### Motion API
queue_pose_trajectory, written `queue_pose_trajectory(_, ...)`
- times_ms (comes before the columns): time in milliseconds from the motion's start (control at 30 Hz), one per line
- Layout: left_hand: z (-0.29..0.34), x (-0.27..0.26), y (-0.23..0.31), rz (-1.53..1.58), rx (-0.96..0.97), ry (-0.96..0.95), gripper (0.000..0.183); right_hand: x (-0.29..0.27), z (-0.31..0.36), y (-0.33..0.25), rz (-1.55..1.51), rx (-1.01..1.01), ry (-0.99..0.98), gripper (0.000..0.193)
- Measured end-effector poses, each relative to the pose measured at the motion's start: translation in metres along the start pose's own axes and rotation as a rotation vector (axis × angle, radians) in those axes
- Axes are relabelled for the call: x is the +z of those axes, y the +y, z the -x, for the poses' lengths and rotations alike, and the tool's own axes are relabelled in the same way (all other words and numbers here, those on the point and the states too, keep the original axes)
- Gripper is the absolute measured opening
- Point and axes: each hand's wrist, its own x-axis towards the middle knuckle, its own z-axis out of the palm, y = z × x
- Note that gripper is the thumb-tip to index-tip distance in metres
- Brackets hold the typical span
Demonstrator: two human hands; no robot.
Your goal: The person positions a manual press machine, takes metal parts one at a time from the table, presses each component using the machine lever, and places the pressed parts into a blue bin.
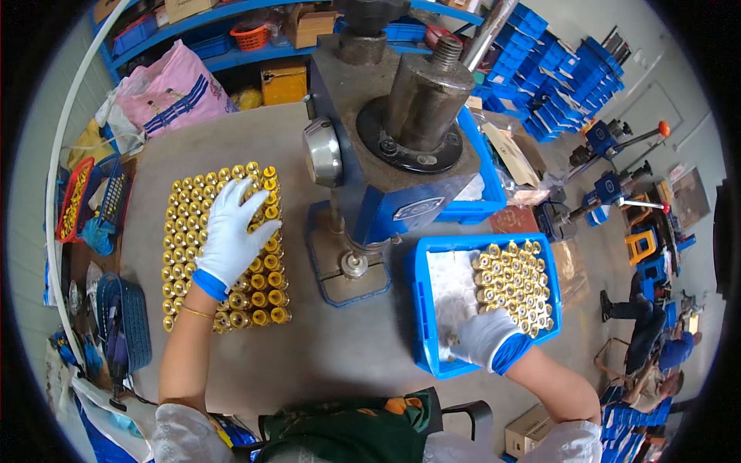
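Note:
Rows of small brass cylindrical fittings (181, 253) stand upright on the grey table to the left; those in the right-hand columns look hollow and cup-like from above. Over the upper right of these rows is my left hand (231, 235), in a white glove with a blue cuff, thumb and fingers spread, nothing seen held. My right hand (488, 338), gloved the same way, is inside the blue bin (421, 309), at the near edge of a block of brass fittings (513, 282). Its fingers are curled together; what they hold is hidden. White lining covers the bin's floor.
A heavy bench press (401, 147) stands between the rows and the bin, its round steel seat (354, 265) low on the table. Behind it sits another blue bin (482, 208). Baskets (123, 324) line the left edge. Other people (652, 370) sit far right.

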Motion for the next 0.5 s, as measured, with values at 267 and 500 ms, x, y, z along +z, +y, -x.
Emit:
queue_pose_trajectory(267, 0.013, -0.007, 0.033, 0.222, 0.06, -0.038, 0.048, -0.019, 0.004, 0.026, -0.234, 0.045, 0.411, 0.041)
queue_pose_trajectory(500, 0.027, 0.02, 0.067, 0.395, 0.141, -0.044, 0.057, -0.084, -0.079, -0.024, -0.15, -0.204, 0.737, 0.032)
